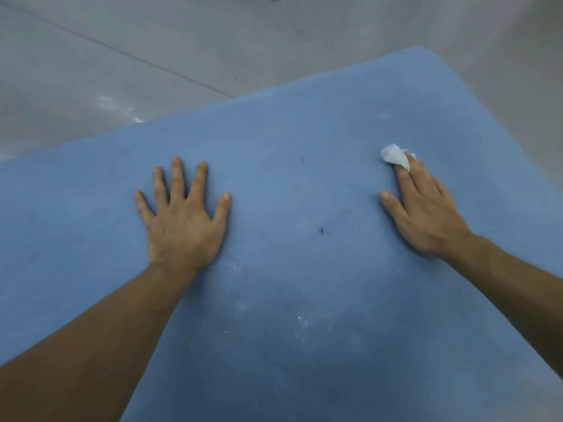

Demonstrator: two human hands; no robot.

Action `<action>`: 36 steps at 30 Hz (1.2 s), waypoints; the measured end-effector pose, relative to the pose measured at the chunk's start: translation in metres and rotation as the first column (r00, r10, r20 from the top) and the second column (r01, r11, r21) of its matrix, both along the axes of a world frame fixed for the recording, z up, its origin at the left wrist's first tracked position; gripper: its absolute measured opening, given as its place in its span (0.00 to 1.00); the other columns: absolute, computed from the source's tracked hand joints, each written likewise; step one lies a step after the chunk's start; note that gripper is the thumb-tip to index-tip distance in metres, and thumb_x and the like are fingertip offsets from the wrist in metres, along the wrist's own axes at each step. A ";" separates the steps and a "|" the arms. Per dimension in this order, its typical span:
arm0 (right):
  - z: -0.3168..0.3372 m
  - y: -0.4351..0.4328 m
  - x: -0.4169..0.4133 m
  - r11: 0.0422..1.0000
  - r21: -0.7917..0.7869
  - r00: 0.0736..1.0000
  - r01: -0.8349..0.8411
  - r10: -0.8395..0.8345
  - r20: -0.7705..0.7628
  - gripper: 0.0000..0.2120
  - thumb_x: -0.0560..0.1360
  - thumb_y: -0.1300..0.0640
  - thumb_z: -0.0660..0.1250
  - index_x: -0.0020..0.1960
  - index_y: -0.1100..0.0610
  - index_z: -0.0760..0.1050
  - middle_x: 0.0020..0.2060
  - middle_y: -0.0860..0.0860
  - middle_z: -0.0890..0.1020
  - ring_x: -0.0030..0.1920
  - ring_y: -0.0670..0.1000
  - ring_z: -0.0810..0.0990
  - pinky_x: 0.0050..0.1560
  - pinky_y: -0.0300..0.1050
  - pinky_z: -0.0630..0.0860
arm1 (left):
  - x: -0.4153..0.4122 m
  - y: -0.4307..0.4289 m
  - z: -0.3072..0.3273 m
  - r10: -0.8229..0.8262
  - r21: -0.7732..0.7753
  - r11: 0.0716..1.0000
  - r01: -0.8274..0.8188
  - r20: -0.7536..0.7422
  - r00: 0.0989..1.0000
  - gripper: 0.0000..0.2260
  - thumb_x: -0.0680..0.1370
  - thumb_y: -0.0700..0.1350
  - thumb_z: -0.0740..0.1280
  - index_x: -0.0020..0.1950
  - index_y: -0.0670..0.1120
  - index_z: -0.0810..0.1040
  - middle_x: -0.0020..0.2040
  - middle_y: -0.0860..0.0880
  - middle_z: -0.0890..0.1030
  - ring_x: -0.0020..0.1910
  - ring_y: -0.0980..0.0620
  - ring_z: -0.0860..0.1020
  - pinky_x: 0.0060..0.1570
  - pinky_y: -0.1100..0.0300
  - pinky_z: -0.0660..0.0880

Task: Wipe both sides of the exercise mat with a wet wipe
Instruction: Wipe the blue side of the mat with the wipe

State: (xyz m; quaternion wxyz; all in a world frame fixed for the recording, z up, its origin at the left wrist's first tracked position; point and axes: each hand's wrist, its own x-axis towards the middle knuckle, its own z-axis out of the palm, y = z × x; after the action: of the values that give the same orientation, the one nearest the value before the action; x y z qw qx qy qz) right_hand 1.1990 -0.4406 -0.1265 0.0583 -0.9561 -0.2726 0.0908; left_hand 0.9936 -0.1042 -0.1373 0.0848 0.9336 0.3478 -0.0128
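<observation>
Plainly your exercise mat (304,184) lies flat on the floor (122,56). It looks light, soft and floppy, so I'd flip it by an edge. Left hand (182,220) presses spread flat; right hand (426,214) presses the wet wipe (394,156) down with straight fingers.

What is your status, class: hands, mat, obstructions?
Left hand flat on blue foam exercise mat. Right hand, flat, presses crumpled white wet wipe onto it. Small dark speck between hands; nothing blocking.
</observation>
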 end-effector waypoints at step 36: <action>0.007 0.176 -0.019 0.854 0.046 0.853 -0.518 0.520 -0.056 0.36 0.81 0.37 0.39 0.85 0.51 0.46 0.84 0.46 0.49 0.84 0.50 0.42 0.83 0.51 0.43 | 0.003 0.002 0.001 0.000 0.009 1.000 0.001 -0.020 1.000 0.30 0.81 0.64 0.39 0.84 0.60 0.44 0.85 0.53 0.42 0.83 0.47 0.40 0.79 0.36 0.42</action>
State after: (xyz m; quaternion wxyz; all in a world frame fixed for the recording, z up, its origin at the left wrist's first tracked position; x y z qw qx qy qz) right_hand 1.1797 -0.2642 -0.1191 0.0548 -0.8427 -0.5194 0.1308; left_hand 0.9963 -0.1021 -0.1364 0.0768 0.9339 0.3485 -0.0206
